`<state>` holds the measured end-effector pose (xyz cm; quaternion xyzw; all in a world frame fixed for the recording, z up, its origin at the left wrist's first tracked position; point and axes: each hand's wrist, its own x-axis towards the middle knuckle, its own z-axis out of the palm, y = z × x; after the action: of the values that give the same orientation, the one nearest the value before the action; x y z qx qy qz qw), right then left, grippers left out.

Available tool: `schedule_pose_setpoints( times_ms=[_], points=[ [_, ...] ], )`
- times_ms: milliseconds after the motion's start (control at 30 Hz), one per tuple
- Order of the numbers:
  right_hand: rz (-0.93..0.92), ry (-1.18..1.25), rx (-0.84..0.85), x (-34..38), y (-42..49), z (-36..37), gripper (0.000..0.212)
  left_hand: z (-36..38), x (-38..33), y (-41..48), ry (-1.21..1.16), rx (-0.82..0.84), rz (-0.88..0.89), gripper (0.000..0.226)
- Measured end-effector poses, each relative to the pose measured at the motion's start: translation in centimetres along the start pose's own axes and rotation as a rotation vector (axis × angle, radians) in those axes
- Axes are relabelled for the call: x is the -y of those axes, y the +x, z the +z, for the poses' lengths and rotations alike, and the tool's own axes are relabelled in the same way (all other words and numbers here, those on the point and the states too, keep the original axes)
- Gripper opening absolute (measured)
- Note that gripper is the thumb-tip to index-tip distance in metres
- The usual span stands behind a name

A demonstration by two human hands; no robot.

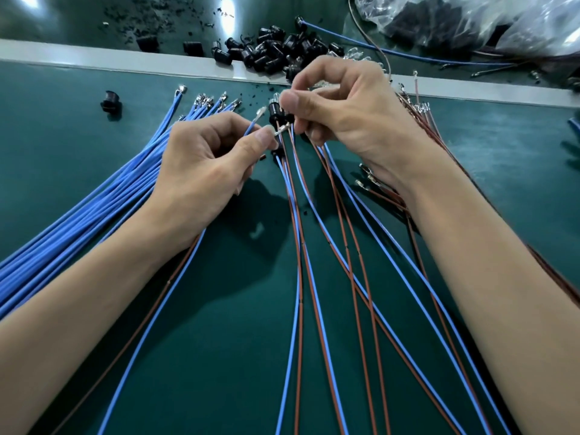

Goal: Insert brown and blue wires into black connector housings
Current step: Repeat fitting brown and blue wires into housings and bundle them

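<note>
In the head view, both hands are up over the dark green bench (62,146), close together near the middle.

The left hand (201,164) pinches a thin blue wire with a shiny metal tip (255,118) between its thumb and first finger. The tip sticks up and points toward the right hand. A second shiny metal tip (281,129) pokes out right by the left thumb. I cannot tell which wire it belongs to.

The right hand (345,111) holds a small round black plastic connector housing (275,112). Its thumb is on top and its curled fingers are behind. The blue wire's tip is just beside the housing but not inside it.

Under the hands, long pairs of blue and brown wires (314,246) run down the bench toward the person.

A fat bunch of loose blue wires (94,208) lies on the left, with its metal tips spread out at the far end. A bunch of thin brown wires (422,116) lies on the right, partly hidden by the right arm.

Behind the hands there is a white strip (94,59), and a pile of black housings (276,48) sits on and past it. One lone black housing (110,103) sits on the bench at the left.

A crinkly clear plastic bag (470,20) with dark parts inside lies in the far right corner.
</note>
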<state>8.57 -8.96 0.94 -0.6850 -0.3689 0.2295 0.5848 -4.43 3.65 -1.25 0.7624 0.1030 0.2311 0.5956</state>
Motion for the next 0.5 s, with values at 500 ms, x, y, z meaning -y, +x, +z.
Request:
schedule_pose_setpoints(
  times_ms=[500],
  points=[
    [0.005, -0.055, 0.183, 1.0, -0.2, -1.3, 0.015, 0.0, 0.0, 0.4, -0.019, -0.013, -0.012, 0.017]
  ],
)
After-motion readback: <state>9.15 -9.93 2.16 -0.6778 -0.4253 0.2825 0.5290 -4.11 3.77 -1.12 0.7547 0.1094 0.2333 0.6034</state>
